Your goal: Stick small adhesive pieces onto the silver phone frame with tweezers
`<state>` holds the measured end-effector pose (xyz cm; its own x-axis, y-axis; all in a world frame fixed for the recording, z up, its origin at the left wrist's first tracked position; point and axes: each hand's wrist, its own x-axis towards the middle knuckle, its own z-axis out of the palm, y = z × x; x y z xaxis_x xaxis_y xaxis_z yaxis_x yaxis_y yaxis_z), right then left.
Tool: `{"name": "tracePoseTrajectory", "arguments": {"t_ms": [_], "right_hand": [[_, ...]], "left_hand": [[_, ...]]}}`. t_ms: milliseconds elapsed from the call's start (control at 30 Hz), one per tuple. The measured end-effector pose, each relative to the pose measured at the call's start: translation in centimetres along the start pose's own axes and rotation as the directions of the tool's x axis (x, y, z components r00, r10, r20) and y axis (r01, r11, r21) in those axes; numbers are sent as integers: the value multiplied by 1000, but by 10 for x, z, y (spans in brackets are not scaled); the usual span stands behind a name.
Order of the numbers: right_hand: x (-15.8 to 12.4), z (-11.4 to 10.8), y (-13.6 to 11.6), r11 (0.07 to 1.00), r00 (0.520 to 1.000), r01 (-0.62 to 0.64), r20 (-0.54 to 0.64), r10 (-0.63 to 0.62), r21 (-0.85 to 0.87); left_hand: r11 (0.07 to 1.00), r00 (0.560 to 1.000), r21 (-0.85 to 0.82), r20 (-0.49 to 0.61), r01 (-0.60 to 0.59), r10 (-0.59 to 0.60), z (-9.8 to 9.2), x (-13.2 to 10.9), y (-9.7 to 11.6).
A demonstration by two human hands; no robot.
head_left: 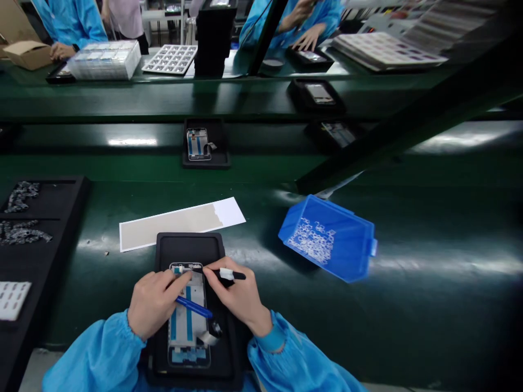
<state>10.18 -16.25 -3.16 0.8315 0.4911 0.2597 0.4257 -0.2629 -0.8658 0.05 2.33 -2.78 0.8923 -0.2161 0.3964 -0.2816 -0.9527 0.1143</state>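
In front of me a phone frame [200, 299] with blue strips lies in a black tray [188, 247]. A flex cable [209, 337] curls up at its right side. My left hand [157, 299] is closed around a blue pen-like tool [194, 307], its fingertips at the upper part of the frame. My right hand [239, 296] pinches a slim black tool [232, 275] with a white wrap, perhaps tweezers. That tool's tip is at the frame's top edge, partly hidden by the fingers.
A blue bin [351, 245] of small white pieces stands to the right. Behind my tray lies a backing strip [171, 220]. A black parts tray [24, 261] is on the left. Farther back are another tray [218, 141], a slanted dark post [388, 130] and co-workers in blue sleeves.
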Motion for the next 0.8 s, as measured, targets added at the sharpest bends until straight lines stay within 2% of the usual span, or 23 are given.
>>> {"name": "tracePoseTrajectory", "arguments": {"t_ms": [167, 367, 600, 700, 800], "right_hand": [[0, 0, 5, 977, 979, -128, -136, 152, 171], [-2, 4, 12, 943, 967, -186, -119, 226, 276], [-2, 5, 11, 927, 963, -208, -98, 249, 312], [-1, 5, 10, 918, 962, -212, -93, 256, 334], [-1, 6, 9, 928, 953, -175, -179, 243, 328]], "left_hand": [[990, 993, 126, 111, -62, 48, 1, 3, 2], [993, 989, 110, 146, -39, 23, 0, 2, 2], [984, 958, 174, 270, 48, -94, -4, 11, 6], [987, 938, 137, 321, 88, -129, -9, 15, 5], [985, 955, -9, 247, 173, -165, -17, 4, 3]]}}
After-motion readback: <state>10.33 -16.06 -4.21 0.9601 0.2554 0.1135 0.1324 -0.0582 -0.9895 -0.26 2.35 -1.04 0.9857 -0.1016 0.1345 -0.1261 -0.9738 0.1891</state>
